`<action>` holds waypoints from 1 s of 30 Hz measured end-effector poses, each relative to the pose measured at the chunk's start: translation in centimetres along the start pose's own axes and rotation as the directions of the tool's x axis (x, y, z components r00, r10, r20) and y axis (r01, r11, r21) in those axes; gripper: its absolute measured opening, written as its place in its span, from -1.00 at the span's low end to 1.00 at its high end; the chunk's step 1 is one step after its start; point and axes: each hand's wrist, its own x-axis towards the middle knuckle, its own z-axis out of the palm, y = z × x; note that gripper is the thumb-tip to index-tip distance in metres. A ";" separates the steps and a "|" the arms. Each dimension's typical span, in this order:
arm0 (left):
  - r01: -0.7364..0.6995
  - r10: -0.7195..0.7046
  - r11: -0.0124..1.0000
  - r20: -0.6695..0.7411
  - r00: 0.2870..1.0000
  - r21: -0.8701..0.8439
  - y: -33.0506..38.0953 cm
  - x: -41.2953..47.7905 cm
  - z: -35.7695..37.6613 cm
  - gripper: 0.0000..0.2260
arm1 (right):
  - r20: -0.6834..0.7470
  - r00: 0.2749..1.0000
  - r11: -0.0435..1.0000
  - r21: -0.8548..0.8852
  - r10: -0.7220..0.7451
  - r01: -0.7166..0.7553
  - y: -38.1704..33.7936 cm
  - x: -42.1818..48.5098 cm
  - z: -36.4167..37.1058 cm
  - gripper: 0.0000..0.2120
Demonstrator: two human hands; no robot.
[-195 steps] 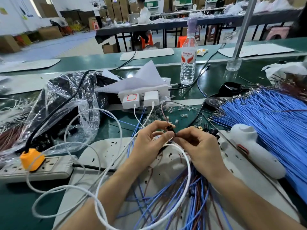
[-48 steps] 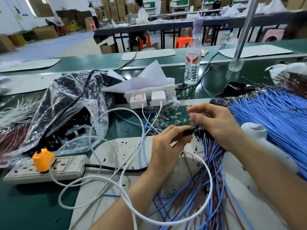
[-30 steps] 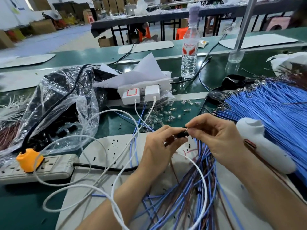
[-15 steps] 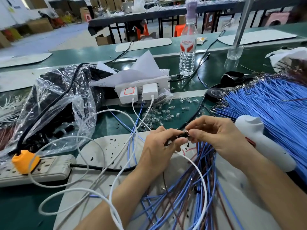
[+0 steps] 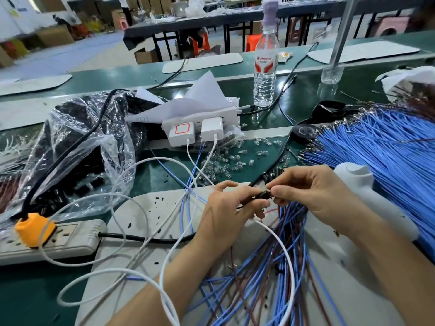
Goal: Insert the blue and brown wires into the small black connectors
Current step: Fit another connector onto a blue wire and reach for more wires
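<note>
We are seeing the small black connector (image 5: 264,195) hanging in the air just over the far edge of the white board (image 5: 150,208), held between both hands. The left hand (image 5: 226,208) is pinching its left end with thumb and forefinger; the right hand (image 5: 313,194) is pinching its right end with curled fingertips, so the two hands are meeting at the part. We are not making out any wire end in the right pinch: too small. The blue and brown wires (image 5: 270,267) are lying in a loose bundle on the board's near right part, fanning toward us under the right forearm. A white cable (image 5: 286,250) is looping across that bundle and over the board's left edge. At the board's right edge a white handheld tool (image 5: 357,184) is lying, and right of the board a big heap of blue wires (image 5: 388,156) is spreading over the green table (image 5: 23,290). Beyond the board we are noting scattered small clear parts (image 5: 226,161), then a white socket block (image 5: 226,115) carrying two chargers, and farther back a water bottle (image 5: 264,74) standing upright. Left of the board a power strip (image 5: 58,238) is lying with an orange plug (image 5: 34,229) in it, and past it a clear plastic bag (image 5: 82,142) is holding dark parts.
</note>
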 end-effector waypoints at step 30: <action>0.088 -0.088 0.984 0.010 0.996 -0.152 0.3 0.0 -0.8 -0.87 | -0.130 0.975 0.984 -0.027 -0.179 0.177 -0.3 -0.3 1.0 -0.82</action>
